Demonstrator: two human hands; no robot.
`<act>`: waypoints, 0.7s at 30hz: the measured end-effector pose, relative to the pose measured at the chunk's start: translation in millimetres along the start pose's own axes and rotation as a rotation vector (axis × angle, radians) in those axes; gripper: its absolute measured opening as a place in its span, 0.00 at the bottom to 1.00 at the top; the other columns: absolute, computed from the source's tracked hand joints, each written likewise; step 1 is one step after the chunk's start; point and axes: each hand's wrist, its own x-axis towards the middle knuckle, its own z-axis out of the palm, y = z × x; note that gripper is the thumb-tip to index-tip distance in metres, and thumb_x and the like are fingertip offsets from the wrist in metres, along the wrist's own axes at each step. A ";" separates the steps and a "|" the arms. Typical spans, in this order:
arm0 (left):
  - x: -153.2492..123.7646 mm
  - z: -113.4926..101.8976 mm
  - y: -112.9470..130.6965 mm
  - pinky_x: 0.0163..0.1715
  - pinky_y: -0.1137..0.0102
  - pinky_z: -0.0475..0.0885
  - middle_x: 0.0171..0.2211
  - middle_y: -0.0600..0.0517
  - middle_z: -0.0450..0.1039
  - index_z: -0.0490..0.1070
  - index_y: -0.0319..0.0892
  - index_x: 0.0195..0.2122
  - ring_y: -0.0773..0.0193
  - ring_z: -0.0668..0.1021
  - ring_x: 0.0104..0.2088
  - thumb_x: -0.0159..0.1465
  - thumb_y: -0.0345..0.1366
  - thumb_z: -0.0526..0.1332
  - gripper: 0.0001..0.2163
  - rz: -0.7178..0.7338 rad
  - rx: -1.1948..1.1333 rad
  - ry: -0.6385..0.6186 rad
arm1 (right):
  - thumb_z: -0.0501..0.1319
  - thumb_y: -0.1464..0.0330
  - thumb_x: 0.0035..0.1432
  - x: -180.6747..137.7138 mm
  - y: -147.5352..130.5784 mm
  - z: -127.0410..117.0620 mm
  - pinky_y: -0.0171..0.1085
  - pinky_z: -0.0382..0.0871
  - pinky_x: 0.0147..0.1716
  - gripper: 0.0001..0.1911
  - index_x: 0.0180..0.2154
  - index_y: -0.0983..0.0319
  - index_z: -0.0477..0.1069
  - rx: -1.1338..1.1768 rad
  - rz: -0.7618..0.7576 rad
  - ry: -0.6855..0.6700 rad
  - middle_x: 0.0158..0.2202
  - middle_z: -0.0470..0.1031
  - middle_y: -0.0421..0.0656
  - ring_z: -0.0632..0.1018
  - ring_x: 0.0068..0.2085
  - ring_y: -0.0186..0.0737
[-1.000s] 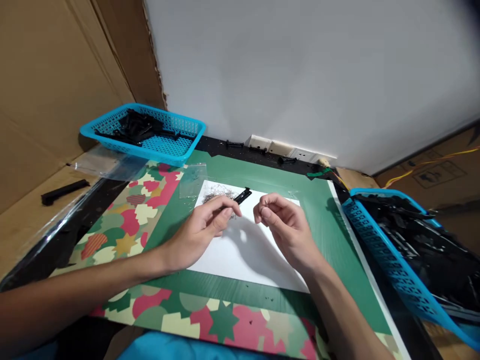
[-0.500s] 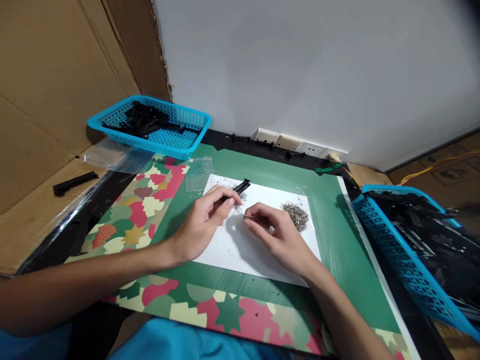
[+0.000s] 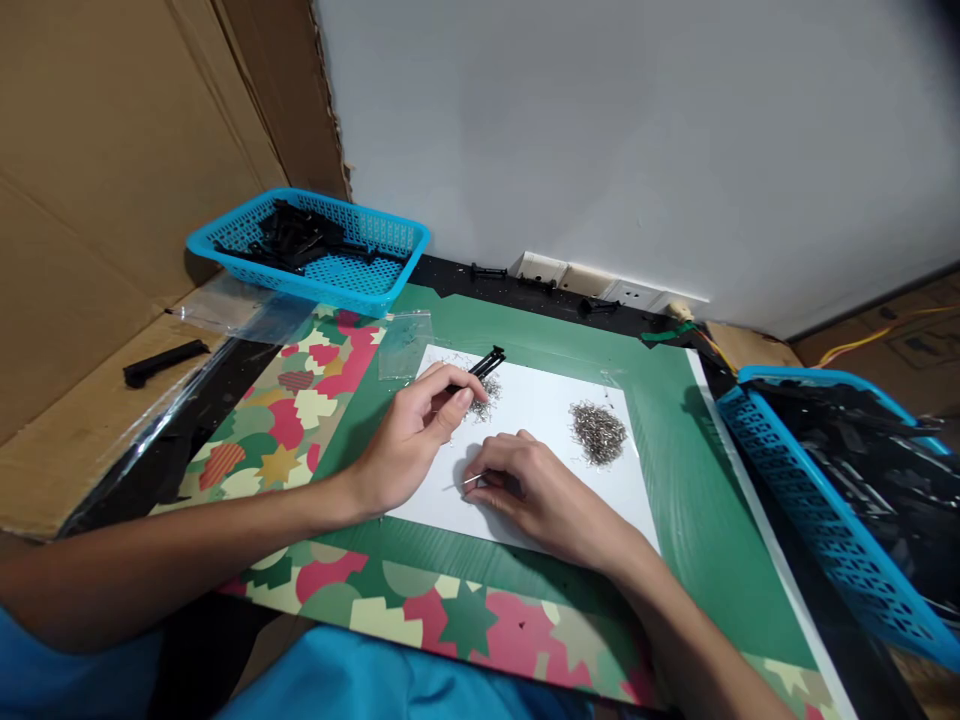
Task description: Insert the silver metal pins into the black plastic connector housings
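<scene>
At the near edge, blue fabric (image 3: 420,680) lies below the border of a green patterned mat (image 3: 675,470), spread over the dark surface (image 3: 444,276). Over the white paper (image 3: 547,400), the right hand (image 3: 525,480) is curled, its thumb and forefinger pinched on a thin metallic piece (image 3: 475,481) that points leftward, low above the sheet; whether its tip meets the paper cannot be told. Slightly farther off, the left hand (image 3: 418,425) is part-closed, fingers bent over and thumb beneath, gripping a slender black part (image 3: 489,361) whose far end projects obliquely up and to the right; its lower end is hidden by the fingers. Just beyond the left fingertips is a loose scatter of small metal pieces (image 3: 486,398); a denser heap (image 3: 598,434) rests on the right of the paper, apart from both hands. To the right stands a blue basket (image 3: 810,540) filled with black pieces. Beyond the paper lies a clear bag (image 3: 405,345); farther still, at left, a second blue basket (image 3: 375,300) holds black parts, and small black pieces (image 3: 489,272) lie before the wall sockets (image 3: 585,281).
</scene>
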 end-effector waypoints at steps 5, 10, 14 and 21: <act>0.4 -0.9 -1.0 0.27 0.70 0.61 0.27 0.56 0.61 0.75 0.44 0.47 0.66 0.64 0.26 0.75 0.49 0.59 0.14 -0.022 0.001 0.021 | 0.59 0.70 0.73 -4.7 -5.5 -4.0 0.43 0.69 0.47 0.07 0.41 0.59 0.76 0.064 -0.008 0.011 0.40 0.79 0.44 0.76 0.39 0.41; -1.6 -1.2 1.9 0.28 0.70 0.63 0.29 0.54 0.65 0.74 0.44 0.45 0.65 0.67 0.29 0.75 0.50 0.59 0.14 -0.050 0.001 -0.008 | 0.62 0.62 0.73 -10.5 -7.4 -14.7 0.38 0.65 0.37 0.08 0.41 0.58 0.73 0.411 0.046 0.248 0.36 0.73 0.42 0.70 0.36 0.39; -4.4 0.6 5.2 0.35 0.68 0.68 0.39 0.50 0.70 0.76 0.45 0.45 0.62 0.72 0.37 0.75 0.49 0.60 0.13 -0.016 0.044 -0.097 | 0.67 0.59 0.69 -6.8 -4.4 -12.1 0.38 0.61 0.35 0.10 0.39 0.58 0.74 0.587 0.060 0.492 0.33 0.66 0.40 0.64 0.33 0.38; -7.2 2.1 2.2 0.44 0.66 0.69 0.43 0.50 0.69 0.75 0.47 0.47 0.58 0.74 0.45 0.75 0.45 0.60 0.09 0.089 0.134 -0.170 | 0.68 0.56 0.66 4.2 -2.7 5.1 0.37 0.64 0.38 0.14 0.38 0.59 0.74 0.764 0.079 0.493 0.36 0.69 0.40 0.68 0.37 0.39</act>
